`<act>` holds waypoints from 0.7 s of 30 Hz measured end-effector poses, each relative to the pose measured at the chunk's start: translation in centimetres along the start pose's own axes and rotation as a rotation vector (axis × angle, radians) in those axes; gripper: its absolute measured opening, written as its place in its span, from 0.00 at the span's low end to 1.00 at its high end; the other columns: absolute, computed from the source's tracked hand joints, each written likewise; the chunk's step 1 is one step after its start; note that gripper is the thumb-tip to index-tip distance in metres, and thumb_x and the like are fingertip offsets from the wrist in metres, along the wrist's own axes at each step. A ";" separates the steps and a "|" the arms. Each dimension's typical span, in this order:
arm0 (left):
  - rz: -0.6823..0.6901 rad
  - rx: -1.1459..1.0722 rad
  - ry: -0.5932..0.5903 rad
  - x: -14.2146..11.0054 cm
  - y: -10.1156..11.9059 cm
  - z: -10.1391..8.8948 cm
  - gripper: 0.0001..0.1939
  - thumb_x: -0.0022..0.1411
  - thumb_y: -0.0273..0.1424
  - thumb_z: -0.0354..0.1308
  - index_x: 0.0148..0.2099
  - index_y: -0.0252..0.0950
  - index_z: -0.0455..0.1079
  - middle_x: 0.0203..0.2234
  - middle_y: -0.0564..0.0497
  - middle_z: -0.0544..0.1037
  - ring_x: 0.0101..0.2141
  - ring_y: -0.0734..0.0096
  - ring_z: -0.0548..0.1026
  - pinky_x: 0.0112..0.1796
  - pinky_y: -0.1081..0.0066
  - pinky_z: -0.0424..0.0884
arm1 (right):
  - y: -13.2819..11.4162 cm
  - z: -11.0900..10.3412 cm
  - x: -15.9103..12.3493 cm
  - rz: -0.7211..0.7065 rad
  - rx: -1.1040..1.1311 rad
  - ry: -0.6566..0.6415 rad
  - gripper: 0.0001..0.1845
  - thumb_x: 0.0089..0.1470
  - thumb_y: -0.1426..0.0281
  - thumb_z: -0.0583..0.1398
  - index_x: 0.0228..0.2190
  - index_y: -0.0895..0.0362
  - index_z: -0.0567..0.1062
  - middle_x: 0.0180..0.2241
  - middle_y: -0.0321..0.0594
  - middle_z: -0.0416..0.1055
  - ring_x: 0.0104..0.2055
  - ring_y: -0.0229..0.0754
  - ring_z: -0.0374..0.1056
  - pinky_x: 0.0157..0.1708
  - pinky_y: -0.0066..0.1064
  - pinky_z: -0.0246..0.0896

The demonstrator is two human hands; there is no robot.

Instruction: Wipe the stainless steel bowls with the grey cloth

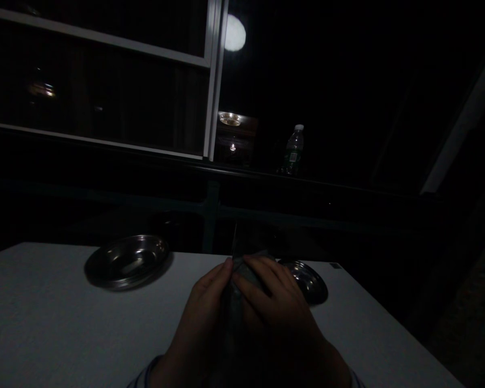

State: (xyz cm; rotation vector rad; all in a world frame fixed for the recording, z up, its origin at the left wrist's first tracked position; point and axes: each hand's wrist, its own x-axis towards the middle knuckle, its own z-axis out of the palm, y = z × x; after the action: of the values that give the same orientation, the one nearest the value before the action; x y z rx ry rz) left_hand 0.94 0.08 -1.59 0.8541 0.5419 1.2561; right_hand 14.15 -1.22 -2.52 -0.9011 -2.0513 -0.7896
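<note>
Close together in front of me, my left hand (204,299) and my right hand (277,296) are both closed. A greyish-green cloth (236,299) is bunched between them, gripped by the fingers of my right hand. The left fingertips press against the cloth's side, around something the dark hides. A thin, bright upright edge (234,240) rises just above the fingertips; what it belongs to is too dark to name. Left of my hands, shiny metal dishes (125,264) sit stacked on the white table (56,318). Another metal dish (309,283) lies just beyond my right hand, partly covered by it.
A plastic bottle with a white cap and green label (293,152) stands on the dark ledge behind the table. Above is a window with a pale frame (214,81), with lamp reflections in the glass. The table's right edge slants toward me.
</note>
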 end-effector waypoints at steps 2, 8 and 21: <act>0.012 -0.051 0.044 0.1 0.3 -0.1 0.12 0.52 0.35 0.61 0.36 0.32 0.75 0.31 0.48 0.79 0.32 0.68 0.75 0.35 0.72 0.68 | -0.4 0.3 0.0 -0.087 -0.019 0.014 0.14 0.56 0.70 0.52 0.42 0.54 0.73 0.46 0.43 0.69 0.49 0.45 0.61 0.44 0.40 0.60; -0.009 -0.089 0.066 0.0 0.7 -0.2 0.13 0.52 0.36 0.61 0.37 0.31 0.74 0.29 0.48 0.79 0.31 0.68 0.75 0.33 0.71 0.69 | -0.5 0.9 0.0 -0.113 -0.009 0.071 0.13 0.55 0.72 0.53 0.41 0.56 0.74 0.46 0.43 0.70 0.48 0.43 0.62 0.43 0.36 0.62; 0.006 -0.140 0.135 0.0 1.3 -0.2 0.10 0.52 0.34 0.61 0.33 0.31 0.72 0.25 0.51 0.78 0.22 0.75 0.73 0.29 0.73 0.67 | -0.7 1.4 -0.3 -0.109 -0.004 0.134 0.12 0.56 0.71 0.53 0.40 0.56 0.73 0.46 0.44 0.70 0.49 0.44 0.62 0.44 0.40 0.60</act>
State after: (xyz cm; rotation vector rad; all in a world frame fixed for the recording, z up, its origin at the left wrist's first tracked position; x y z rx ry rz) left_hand -0.03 0.23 -0.69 0.6584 0.5518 1.3476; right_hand 13.18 -0.65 -3.71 -0.7228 -1.9941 -0.8891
